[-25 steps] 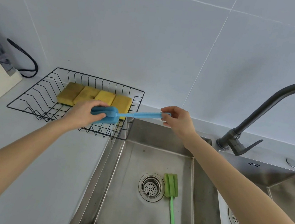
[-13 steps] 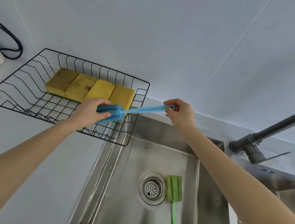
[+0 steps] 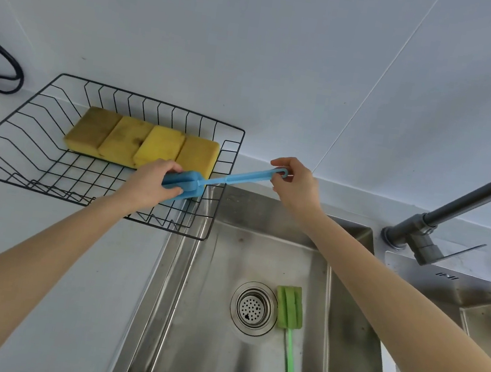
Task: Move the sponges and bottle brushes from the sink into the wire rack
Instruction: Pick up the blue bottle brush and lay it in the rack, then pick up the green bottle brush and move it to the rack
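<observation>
A blue bottle brush (image 3: 232, 178) spans from the black wire rack (image 3: 228, 164) to above the sink's back edge. My left hand (image 3: 151, 183) grips its blue sponge head over the rack's right front part. My right hand (image 3: 296, 183) pinches the hooked end of its handle. Several yellow sponges (image 3: 143, 141) lie side by side at the back of the rack. A green bottle brush (image 3: 289, 313) lies in the steel sink (image 3: 209, 322), its head beside the drain.
A dark grey faucet (image 3: 442, 213) rises at the right, between this basin and a second basin (image 3: 490, 318). A black cable (image 3: 5, 67) and a white appliance corner sit at the far left. White counter lies in front of the rack.
The view shifted a little; both hands kept hold of the blue brush, and its head sank slightly lower toward the rack's wires.
</observation>
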The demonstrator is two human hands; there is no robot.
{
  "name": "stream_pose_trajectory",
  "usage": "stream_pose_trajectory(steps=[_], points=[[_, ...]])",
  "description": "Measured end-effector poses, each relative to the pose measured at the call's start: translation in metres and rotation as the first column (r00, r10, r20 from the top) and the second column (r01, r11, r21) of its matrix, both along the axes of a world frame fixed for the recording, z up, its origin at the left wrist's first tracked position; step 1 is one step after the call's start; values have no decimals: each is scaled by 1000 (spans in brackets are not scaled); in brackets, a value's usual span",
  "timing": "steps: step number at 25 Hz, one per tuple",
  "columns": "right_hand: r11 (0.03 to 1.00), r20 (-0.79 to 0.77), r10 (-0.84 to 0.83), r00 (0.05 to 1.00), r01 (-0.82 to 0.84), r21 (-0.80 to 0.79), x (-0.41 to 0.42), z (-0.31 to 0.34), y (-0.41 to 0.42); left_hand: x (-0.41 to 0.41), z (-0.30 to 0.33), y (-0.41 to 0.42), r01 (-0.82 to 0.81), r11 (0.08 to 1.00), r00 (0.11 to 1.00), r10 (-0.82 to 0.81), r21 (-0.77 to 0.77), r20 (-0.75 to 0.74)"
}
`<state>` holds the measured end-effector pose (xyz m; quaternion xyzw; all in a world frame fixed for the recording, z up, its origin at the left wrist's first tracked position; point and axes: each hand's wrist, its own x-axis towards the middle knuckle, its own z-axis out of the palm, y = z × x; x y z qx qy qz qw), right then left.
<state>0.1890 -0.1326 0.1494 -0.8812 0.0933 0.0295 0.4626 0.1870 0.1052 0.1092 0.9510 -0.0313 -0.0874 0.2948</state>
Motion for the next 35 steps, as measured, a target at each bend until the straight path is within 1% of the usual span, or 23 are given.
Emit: stream_pose_trajectory(steps=[4,6,9,13,18,20,26,29,32,35], points=[[997,-21,38,999,-39,-62,-10,6,-3,-6,9,-1,28,999,999,-26,32,-47],[992,-47,72,996,-77,-100,-16,12,-4,-9,16,-3,46,998,998,-44,50,-44],[974,-60,132,989,-141,-178,-28,22,-6,-15,32,-9,82,994,997,-81,67,-14],[957,-78,180,981,-193,-215,-45,38,-14,-22,58,-21,135,987,989,-140,90,45],[951,-97,179,979,-197,-238,-71,50,-32,-40,81,-49,249,953,959,-267,170,91],[951,-106,159,981,-181,-249,-83,49,-44,-47,83,-64,296,940,946,-313,168,85],[959,-168,88,982,-129,-252,-114,26,-86,-66,69,-111,412,896,905,-424,165,42],[964,-223,62,973,-116,-239,-124,5,-100,-74,51,-132,498,848,862,-507,183,5],[976,-285,26,958,-86,-201,-134,-21,-112,-83,29,-153,580,792,812,-581,191,-59],[987,-361,-8,933,-52,-154,-144,-51,-119,-90,4,-171,621,766,784,-612,166,-106]])
